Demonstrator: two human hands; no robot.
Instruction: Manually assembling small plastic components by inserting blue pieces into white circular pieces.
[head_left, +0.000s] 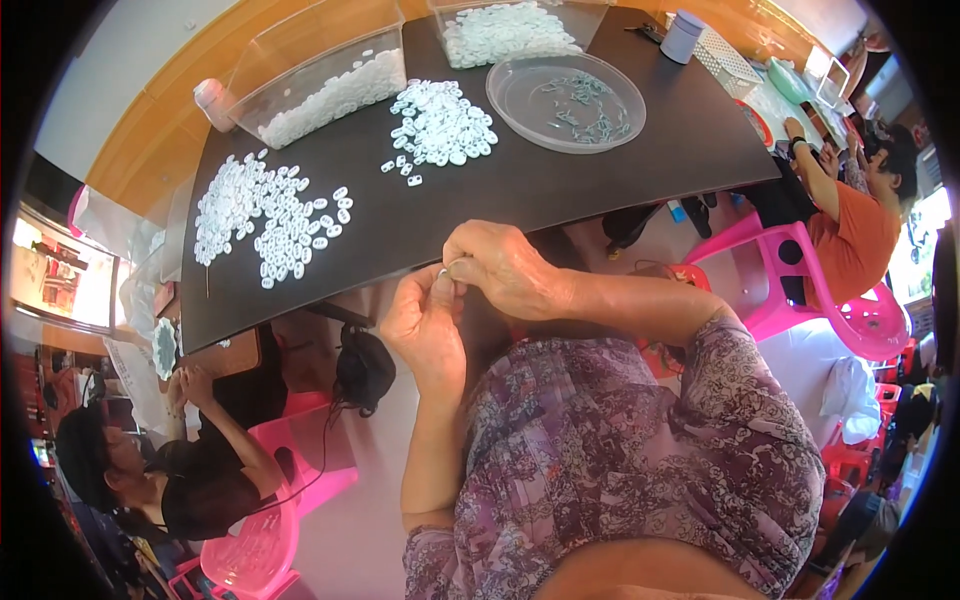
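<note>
Just off the table's near edge, my left hand [425, 318] and my right hand [508, 270] meet at the fingertips, both closed in a pinch. A small white piece [443, 272] shows between them, mostly covered by the fingers. On the dark table [380, 225] beyond lie a pile of white oval pieces with dark marks [285, 235] at left and a pile of plain-looking white pieces [440, 125] in the middle. Farther right, a round clear dish [515, 110] holds small grey-green pieces [590, 110], too small to name.
Two clear bins of white pieces, one long [315, 60] and one at the back [520, 35], stand along the far side. A pink-white bottle [213, 103] and a lidded cup [682, 37] are at the corners. People sit on pink chairs at left [255, 540] and right [770, 275].
</note>
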